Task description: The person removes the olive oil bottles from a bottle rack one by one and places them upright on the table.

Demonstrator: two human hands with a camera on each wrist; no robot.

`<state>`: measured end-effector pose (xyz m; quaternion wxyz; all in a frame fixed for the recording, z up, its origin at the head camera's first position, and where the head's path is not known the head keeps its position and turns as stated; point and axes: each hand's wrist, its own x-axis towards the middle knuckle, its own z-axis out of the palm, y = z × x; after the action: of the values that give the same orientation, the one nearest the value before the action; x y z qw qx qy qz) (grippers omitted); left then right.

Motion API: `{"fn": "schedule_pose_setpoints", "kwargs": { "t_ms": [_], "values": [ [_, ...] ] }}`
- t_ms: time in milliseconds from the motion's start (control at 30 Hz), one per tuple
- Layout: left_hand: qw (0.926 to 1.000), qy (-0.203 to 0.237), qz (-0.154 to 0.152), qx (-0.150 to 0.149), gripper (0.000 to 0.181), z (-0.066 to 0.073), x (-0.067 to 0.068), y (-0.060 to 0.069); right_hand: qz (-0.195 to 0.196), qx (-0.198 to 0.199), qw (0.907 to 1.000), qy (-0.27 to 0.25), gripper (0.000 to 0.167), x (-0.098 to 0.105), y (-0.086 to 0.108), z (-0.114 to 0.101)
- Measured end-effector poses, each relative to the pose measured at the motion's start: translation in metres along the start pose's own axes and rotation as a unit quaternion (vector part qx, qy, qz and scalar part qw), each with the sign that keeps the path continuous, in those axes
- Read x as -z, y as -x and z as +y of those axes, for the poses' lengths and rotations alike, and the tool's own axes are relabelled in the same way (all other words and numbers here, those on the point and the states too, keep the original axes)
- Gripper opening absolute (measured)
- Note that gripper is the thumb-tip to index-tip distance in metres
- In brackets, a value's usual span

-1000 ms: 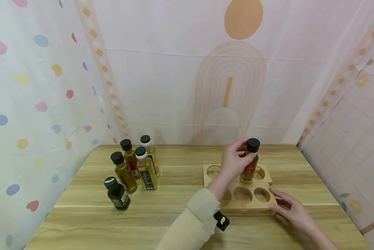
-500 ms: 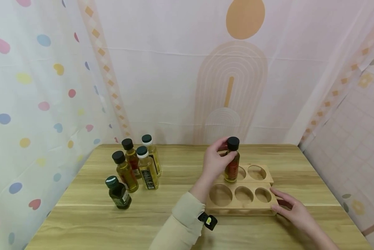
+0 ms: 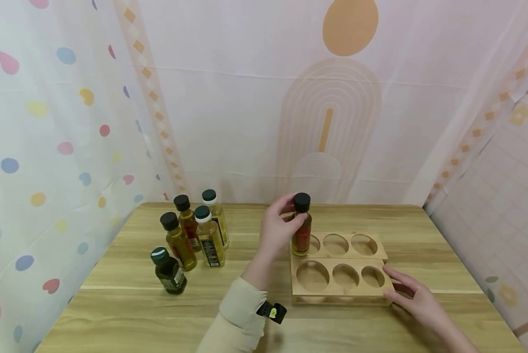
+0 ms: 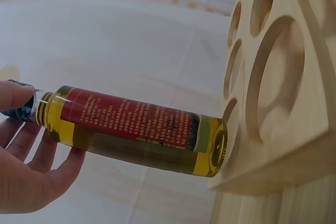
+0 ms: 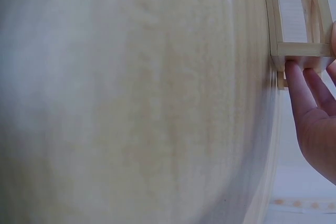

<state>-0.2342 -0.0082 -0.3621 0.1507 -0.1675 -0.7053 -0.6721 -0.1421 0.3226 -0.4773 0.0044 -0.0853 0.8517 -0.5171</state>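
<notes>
My left hand [image 3: 278, 226] grips a glass oil bottle [image 3: 302, 238] by its black cap and neck, thumb on one side and fingers on the other. In the left wrist view the bottle [image 4: 131, 129] has a red label and yellow oil. Its base is close to the back-left hole of a two-tier wooden bottle rack [image 3: 336, 290]; in the head view it partly covers that hole. My right hand [image 3: 416, 299] holds the rack's right end, with thumb and forefinger at the front tier's corners. In the right wrist view, fingertips [image 5: 292, 69] touch the end panel.
Left on the table [image 3: 242, 314] stand several bottles: a dark one [image 3: 170, 274], a black-capped one [image 3: 180, 247], another black-capped one [image 3: 189, 225], and two white-collared ones [image 3: 211, 245]. A patterned curtain [image 3: 246, 122] hangs behind the table.
My left hand has carried the bottle leftward along the rack's back row, from near the right holes to the left hole. The right hand has stayed at the rack's end.
</notes>
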Motion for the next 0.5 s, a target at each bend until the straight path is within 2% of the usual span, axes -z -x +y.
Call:
{"fn": "schedule_pose_setpoints", "kwargs": {
  "t_ms": [233,500],
  "values": [
    [0.9993,-0.023,0.028,0.008,0.039,-0.008,0.023,0.003,-0.005,-0.02,0.9998,0.002,0.061,0.001,0.001,-0.003],
    [0.9986,-0.023,0.047,0.005,0.04,-0.014,0.049,0.014,-0.006,-0.027,0.9996,0.002,0.061,0.002,0.0,-0.001]
  ]
}}
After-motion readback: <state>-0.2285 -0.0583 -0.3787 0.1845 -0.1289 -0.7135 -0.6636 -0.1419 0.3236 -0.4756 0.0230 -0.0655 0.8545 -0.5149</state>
